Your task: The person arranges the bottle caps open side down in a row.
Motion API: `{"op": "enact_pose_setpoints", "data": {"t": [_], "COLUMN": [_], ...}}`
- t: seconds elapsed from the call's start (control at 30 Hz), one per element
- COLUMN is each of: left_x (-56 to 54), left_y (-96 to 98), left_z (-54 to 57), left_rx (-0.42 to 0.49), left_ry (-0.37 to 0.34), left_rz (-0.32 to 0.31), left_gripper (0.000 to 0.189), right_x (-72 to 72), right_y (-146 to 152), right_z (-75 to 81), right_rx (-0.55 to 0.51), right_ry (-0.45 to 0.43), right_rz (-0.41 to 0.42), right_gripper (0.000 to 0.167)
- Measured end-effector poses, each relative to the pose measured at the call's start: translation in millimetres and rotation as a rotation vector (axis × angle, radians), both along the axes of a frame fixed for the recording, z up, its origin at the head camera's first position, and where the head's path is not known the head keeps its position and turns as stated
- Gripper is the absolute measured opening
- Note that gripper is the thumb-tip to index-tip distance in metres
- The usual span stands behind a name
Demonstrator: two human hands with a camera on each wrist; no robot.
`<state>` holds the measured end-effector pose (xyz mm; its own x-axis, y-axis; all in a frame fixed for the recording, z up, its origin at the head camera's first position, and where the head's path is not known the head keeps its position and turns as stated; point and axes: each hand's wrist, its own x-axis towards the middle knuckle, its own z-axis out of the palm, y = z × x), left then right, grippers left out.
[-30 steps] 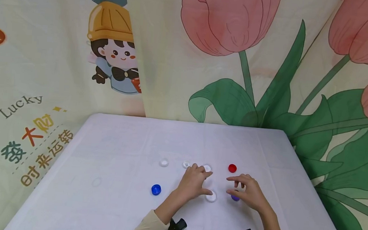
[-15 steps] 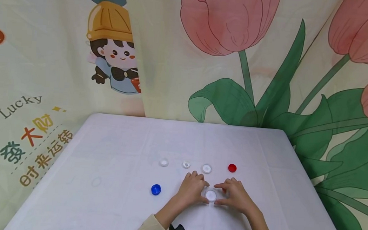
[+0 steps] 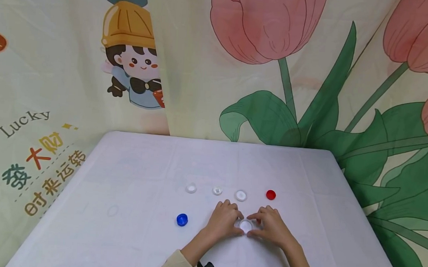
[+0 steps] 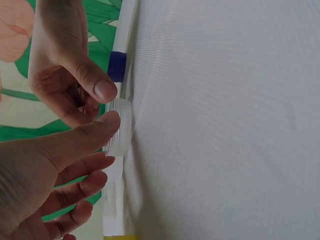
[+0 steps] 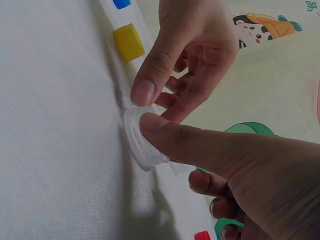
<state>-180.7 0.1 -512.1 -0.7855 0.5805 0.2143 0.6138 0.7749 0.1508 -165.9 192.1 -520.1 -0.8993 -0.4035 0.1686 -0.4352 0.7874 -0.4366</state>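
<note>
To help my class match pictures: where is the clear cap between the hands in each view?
Head: clear cap, low, right of centre.
Left wrist: clear cap, left of centre, around mid-height.
Right wrist: clear cap, left of centre, just below mid-height.
Shared landmark: left hand, beside it in every view.

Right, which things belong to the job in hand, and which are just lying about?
In the job:
left hand
right hand
clear cap between them

Apparently lying about:
red cap
blue cap
yellow cap
purple cap
three pale caps

4 lids (image 3: pixel 241 195) obstruct ahead of the hands (image 3: pixel 224 220); free cloth (image 3: pixel 227 163) beyond.
</note>
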Motion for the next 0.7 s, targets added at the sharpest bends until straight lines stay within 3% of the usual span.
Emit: {"op": "enact_pose_setpoints", "data": {"t": [0.27, 0.43, 0.6, 0.7], "left_x": [-0.5, -2.3, -3.2, -1.8], "left_y": [-2.8, -6.7, -14.1, -20.0], "left_z": [-2.8, 2.8, 22.3, 37.2], "left_rx": [0.037, 0.086, 0.235, 0.356], "left_ry": [0.023, 0.020, -0.038, -0.037], "left_rz": [-0.021, -0.046, -0.055, -0.072], "left_gripper": [0.038, 0.036, 0.036, 0.037], "right_x": [-1.5, -1.2, -1.4, -1.9], "right_y": [0.0, 1.5, 3.1, 2.9], "right_z": [-2.1, 6.2, 28.8, 44.3], "right_rx": [0.030, -0.015, -0.138, -0.210], "right_ry": [-0.003, -0.006, -0.005, 0.049], "right_rz": [0.008, 0.021, 0.010, 0.010], "right_gripper": [0.040, 0.038, 0.039, 0.040]}}
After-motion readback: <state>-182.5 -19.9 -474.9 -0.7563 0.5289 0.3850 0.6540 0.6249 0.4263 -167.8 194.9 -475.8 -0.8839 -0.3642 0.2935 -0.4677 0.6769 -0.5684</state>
